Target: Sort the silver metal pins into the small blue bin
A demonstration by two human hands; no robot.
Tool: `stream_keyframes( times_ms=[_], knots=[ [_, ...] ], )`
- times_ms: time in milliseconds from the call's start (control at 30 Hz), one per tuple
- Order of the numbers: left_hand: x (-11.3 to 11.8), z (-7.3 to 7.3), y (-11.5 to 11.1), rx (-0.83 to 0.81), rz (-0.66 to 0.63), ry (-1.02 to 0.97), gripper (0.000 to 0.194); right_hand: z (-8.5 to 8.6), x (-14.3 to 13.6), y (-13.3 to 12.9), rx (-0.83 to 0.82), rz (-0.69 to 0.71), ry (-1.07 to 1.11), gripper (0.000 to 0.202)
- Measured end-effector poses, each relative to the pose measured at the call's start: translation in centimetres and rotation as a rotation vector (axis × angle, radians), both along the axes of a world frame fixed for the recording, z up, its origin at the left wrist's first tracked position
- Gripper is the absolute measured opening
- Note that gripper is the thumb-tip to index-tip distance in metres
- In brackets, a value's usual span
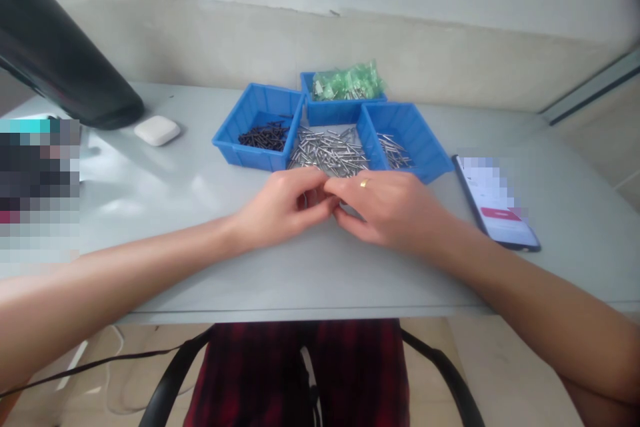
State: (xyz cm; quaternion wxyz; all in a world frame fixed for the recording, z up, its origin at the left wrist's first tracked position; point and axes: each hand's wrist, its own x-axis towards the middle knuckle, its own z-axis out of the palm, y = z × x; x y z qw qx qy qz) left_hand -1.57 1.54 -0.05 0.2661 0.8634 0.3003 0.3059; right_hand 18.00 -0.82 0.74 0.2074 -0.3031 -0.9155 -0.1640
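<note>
My left hand [285, 207] and my right hand [387, 207] meet over the table, just in front of a loose pile of silver metal pins [333, 150]. Both are closed, with thumbs and fingertips pinched together and touching each other. Whatever lies between the fingertips is hidden or too small to name. A ring sits on a finger of my right hand. Behind my left hand stands a blue bin [233, 137] with dark screw-like pieces [265, 137] in it. Another blue bin [425, 147], behind my right hand, has more silver pins [395, 150] in it.
A third blue bin [340, 110] at the back contains a green plastic bag [347, 83] of small parts. To the right lies a phone [495, 203]. A white case [157, 130] and a dark cylinder [75, 53] are at left. The wall borders the table [300, 280].
</note>
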Motion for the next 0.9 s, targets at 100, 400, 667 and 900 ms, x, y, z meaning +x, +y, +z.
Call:
stream_keyframes(
  times_ms=[100, 400, 667, 900],
  knots=[
    [0.01, -0.02, -0.01, 0.003, 0.001, 0.006, 0.018, -0.04, 0.02, -0.02, -0.008, -0.001, -0.004, 0.018],
    [-0.01, -0.08, 0.06, 0.025, -0.011, 0.017, 0.02, -0.06, 0.03, -0.04, -0.044, 0.006, 0.008, 0.016],
    [-0.07, -0.14, 0.09, 0.048, -0.018, 0.024, 0.02, -0.09, -0.01, -0.01, -0.032, 0.014, 0.003, 0.016],
    [-0.03, -0.15, 0.11, 0.031, -0.028, 0.036, 0.018, -0.05, 0.01, -0.04, -0.037, 0.014, -0.015, 0.015]
  ],
)
